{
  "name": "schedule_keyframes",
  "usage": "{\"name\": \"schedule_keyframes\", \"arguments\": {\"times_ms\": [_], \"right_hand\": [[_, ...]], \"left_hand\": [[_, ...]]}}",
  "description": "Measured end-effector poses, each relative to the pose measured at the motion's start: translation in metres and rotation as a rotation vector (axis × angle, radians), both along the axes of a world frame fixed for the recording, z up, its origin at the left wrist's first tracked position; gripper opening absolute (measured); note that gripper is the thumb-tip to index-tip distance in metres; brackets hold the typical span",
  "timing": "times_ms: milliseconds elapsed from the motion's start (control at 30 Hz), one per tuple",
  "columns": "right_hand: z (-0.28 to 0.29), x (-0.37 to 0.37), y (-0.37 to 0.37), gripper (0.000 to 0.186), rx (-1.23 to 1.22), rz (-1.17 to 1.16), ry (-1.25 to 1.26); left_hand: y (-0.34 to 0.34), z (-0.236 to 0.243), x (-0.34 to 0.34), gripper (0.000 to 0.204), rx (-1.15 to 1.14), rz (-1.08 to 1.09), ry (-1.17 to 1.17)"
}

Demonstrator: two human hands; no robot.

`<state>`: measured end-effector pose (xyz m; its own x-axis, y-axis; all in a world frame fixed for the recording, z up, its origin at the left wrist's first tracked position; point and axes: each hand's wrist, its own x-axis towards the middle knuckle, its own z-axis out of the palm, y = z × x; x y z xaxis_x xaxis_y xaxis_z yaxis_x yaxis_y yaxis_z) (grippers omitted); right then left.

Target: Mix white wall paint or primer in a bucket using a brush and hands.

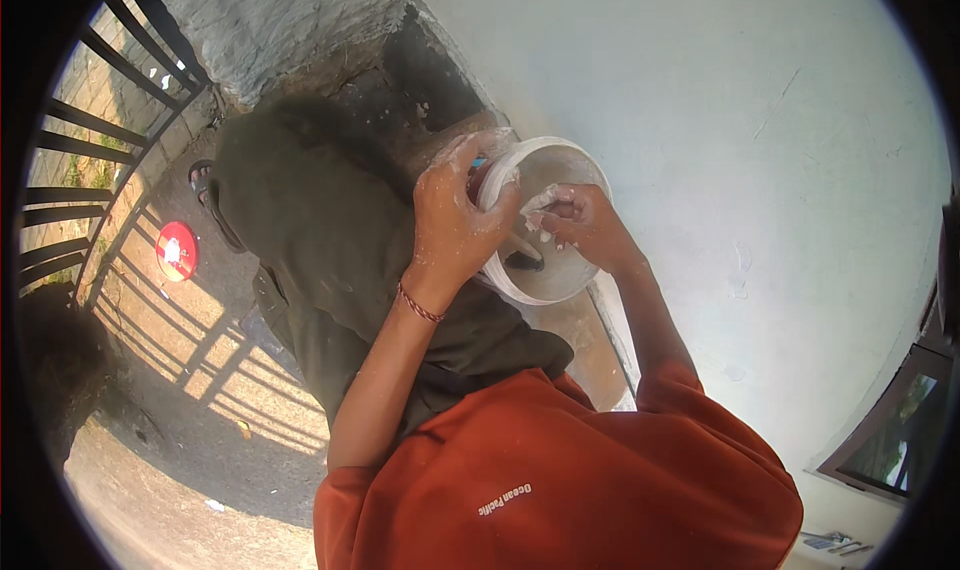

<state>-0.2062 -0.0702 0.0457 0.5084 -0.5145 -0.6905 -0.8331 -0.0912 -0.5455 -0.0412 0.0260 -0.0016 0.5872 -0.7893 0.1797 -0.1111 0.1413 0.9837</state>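
A white round bucket (548, 295) is tilted between my arms, its inner wall smeared with a pale coating. My left hand (458, 210), dusted white, clasps the bucket's left side, thumb near the rim. A patch of teal and dull red shows between its thumb and fingers. Over the bucket's mouth, my right hand (585, 228) has its fingers curled together around white paste (541, 210), which also coats the fingertips. Lower inside the bucket lies a dark object (522, 261) beside a pale bar; its kind is unclear.
A pale wall (770, 170) rises close on the right, with a dark-framed window (895, 430) lower down. Black railing bars (85, 195) stand at the left. On the concrete floor lies a red disc (177, 251) with white smears. My legs in dark trousers (310, 200) are bent beside the bucket.
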Motion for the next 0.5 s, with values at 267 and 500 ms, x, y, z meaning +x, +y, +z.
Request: {"name": "schedule_keyframes", "arguments": {"times_ms": [267, 500], "right_hand": [[-0.017, -0.010, 0.030, 0.017, 0.057, -0.719, -0.780], [-0.019, -0.014, 0.027, 0.022, 0.146, -0.668, -0.793]], "left_hand": [[0.007, 0.000, -0.008, 0.037, -0.039, -0.234, -0.383], [0.004, -0.004, -0.006, 0.028, -0.054, -0.212, -0.413]]}}
